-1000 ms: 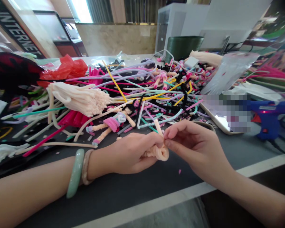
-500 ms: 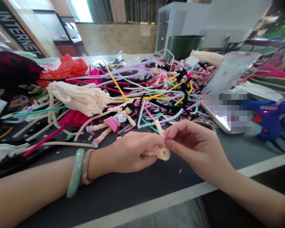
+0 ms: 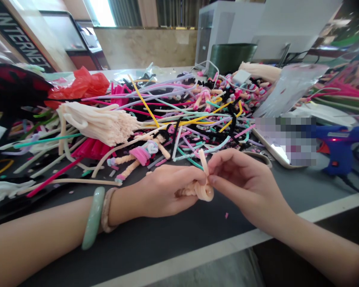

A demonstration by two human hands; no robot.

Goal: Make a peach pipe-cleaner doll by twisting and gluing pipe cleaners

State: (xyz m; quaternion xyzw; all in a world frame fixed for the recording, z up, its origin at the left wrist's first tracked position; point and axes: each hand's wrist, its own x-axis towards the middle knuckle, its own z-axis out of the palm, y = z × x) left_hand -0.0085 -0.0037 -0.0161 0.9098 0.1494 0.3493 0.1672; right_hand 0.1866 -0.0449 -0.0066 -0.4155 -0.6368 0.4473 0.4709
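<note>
My left hand (image 3: 170, 189) is closed around a cream pipe-cleaner figure (image 3: 206, 193), whose twisted body lies partly hidden in the palm and whose coiled loop shows beyond the fingers. A short cream end (image 3: 203, 159) stands up from between the hands. Thumb and forefinger of my right hand (image 3: 242, 177) pinch at the base of that end, right beside the coil. Just behind my left hand lies a pipe-cleaner doll (image 3: 140, 155) with black hair, a pink-and-purple outfit and twisted cream legs.
A heap of coloured pipe cleaners (image 3: 179, 111) spreads across the back. A cream bundle (image 3: 98, 121) lies left of centre. At the right are a phone-like tray (image 3: 283, 159), partly blurred out, and a blue glue gun (image 3: 338, 151) with its red light on. Pink scrap (image 3: 226, 215) lies near me.
The upright cream end has shifted slightly to the right and stands a little straighter. Both hands keep nearly the same place and grip.
</note>
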